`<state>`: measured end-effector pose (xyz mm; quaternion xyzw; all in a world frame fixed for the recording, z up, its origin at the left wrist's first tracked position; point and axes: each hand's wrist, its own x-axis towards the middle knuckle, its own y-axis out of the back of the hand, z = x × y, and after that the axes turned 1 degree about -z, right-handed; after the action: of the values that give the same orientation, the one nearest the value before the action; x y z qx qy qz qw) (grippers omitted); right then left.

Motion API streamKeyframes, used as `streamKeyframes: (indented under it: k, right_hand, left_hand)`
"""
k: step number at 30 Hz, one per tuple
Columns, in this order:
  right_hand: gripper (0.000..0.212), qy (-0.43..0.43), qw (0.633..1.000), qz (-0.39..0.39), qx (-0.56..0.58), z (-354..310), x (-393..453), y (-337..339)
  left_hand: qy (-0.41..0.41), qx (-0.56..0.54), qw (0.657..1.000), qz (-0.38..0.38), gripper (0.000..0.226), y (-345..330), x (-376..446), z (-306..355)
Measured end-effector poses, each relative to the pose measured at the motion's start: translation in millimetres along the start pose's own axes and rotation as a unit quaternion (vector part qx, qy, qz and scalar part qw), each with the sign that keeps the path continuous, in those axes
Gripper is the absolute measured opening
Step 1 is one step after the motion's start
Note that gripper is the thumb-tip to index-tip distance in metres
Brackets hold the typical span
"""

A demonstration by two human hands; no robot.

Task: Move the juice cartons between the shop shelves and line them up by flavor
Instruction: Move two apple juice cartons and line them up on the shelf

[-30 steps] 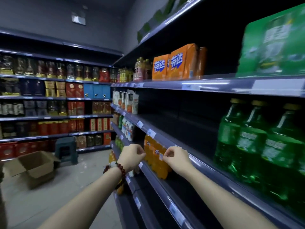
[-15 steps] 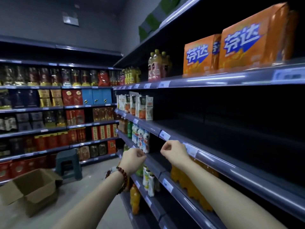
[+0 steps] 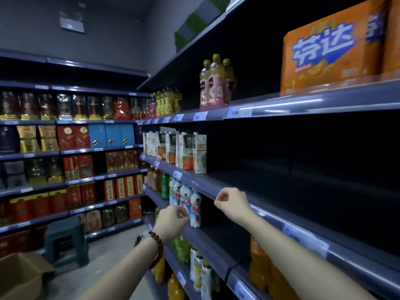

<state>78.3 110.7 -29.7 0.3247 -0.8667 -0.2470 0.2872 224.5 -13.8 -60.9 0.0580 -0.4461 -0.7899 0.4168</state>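
While both hands were curled, holding nothing | left hand (image 3: 172, 221), right hand (image 3: 232, 203) | risk: white-and-orange juice cartons (image 3: 184, 151) packed tight, neighbours could topple.

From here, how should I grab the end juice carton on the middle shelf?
Grip the end carton by its two broad faces at mid-height, from the open right side. It stands upright, its right face bare, its left against its neighbour.

We are walking further along aisle toward juice cartons (image 3: 184, 151), now nearer and larger. Green soda bottles dropping out of view; orange multipack (image 3: 329, 50) sliding to upper right. Right hand (image 3: 232, 203) rising from lower shelf's orange bottles to middle shelf edge (image 3: 270, 215). Left hand (image 3: 171, 224) rising too, now before white bottles (image 3: 193, 204).
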Motion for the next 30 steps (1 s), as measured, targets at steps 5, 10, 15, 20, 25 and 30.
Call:
streamKeyframes:
  k: [5,10,15,20,25,30]
  right_hand:
    - [0.008,0.002,1.000,0.000,0.009,-2.2,75.0,-23.8]
    - [0.009,0.005,1.000,-0.001,-0.005,-1.3,130.9,-43.7]
    - [0.008,-0.011,0.999,0.032,-0.011,11.9,182.6,-66.4]
    - [0.007,-0.044,0.996,0.076,-0.019,22.7,234.3,-95.8]
    - [0.026,-0.094,0.983,0.154,-0.030,17.1,294.8,-121.5]
    - [0.077,-0.186,0.964,0.189,-0.003,13.6,339.4,-145.8]
  left_hand:
    - [-0.011,-0.018,1.000,-0.007,0.015,2.2,83.1,-16.1]
    - [-0.022,-0.049,0.998,-0.015,0.016,-1.9,145.5,-38.9]
    - [-0.040,-0.071,0.997,-0.010,0.016,-9.4,207.9,-64.8]
    - [-0.056,-0.076,0.995,-0.016,0.016,-15.0,278.8,-92.7]
    - [-0.071,-0.097,0.993,0.013,0.018,-6.3,359.8,-113.8]
    - [-0.065,-0.128,0.990,-0.001,0.038,-1.0,426.8,-125.1]
